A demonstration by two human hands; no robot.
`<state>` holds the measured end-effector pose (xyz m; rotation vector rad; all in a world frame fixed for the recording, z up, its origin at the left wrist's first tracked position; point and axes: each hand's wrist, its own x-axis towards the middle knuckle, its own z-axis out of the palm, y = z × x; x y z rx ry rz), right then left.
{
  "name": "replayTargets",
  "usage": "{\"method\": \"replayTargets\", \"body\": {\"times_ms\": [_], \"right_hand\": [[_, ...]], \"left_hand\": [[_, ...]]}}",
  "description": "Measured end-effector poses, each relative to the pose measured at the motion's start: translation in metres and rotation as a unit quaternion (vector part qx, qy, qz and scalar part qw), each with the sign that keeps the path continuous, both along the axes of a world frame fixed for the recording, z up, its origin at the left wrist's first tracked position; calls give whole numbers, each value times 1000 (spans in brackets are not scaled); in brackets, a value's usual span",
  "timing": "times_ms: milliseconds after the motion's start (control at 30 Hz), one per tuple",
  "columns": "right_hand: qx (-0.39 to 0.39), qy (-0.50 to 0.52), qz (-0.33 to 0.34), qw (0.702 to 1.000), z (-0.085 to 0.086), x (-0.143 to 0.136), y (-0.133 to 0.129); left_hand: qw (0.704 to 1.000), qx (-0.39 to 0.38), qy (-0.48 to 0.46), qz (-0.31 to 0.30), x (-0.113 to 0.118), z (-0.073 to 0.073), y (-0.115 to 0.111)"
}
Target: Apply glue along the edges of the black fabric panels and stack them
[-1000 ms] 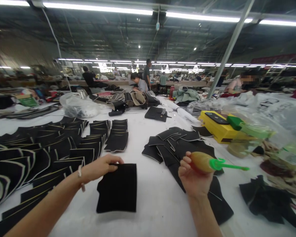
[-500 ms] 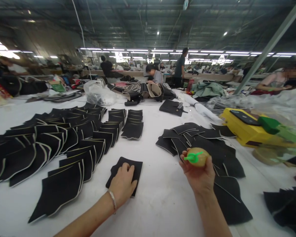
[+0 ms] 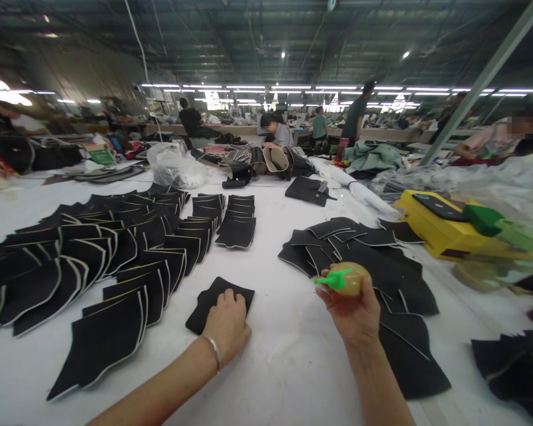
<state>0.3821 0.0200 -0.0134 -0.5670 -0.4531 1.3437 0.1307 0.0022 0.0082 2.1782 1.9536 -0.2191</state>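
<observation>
My left hand [image 3: 227, 322], with a bracelet at the wrist, rests on a black panel [image 3: 209, 300] lying on the white table [image 3: 284, 367]. Its fingers are bent over the panel's right part, and the fingertips are partly hidden. In my right hand [image 3: 353, 310] is a yellowish squeeze bottle [image 3: 354, 280], its green nozzle [image 3: 335, 279] pointing left. The bottle is held above the table, beside a loose heap of black panels [image 3: 400, 275]. Overlapping rows of black panels with pale edges [image 3: 106, 331] spread over the left side.
A yellow box [image 3: 444, 234] with a phone [image 3: 439, 207] on top stands at the right. More black pieces [image 3: 510, 370] lie at the lower right. Clear plastic [image 3: 173, 165] and a black flap piece [image 3: 308, 190] lie farther back. Several people are in the background.
My left hand has shifted slightly right and toward the panel's right edge. The bottle in my right hand has moved a little left, its nozzle now pointing more plainly left. A background person has moved right.
</observation>
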Motion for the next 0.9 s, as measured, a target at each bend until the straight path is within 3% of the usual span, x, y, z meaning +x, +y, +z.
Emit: {"method": "replayTargets", "body": {"times_ms": [267, 433, 667, 900], "right_hand": [[-16, -70, -14, 997, 7, -16, -4], [5, -194, -35, 980, 12, -38, -11], [74, -441, -49, 893, 28, -54, -17], [104, -576, -36, 810, 26, -62, -13]], "left_hand": [[999, -11, -20, -46, -10, 8, 5], [997, 0, -35, -70, -21, 4, 9], [988, -11, -128, -89, -41, -7, 13], [990, 0, -121, -70, -42, -11, 11]]}}
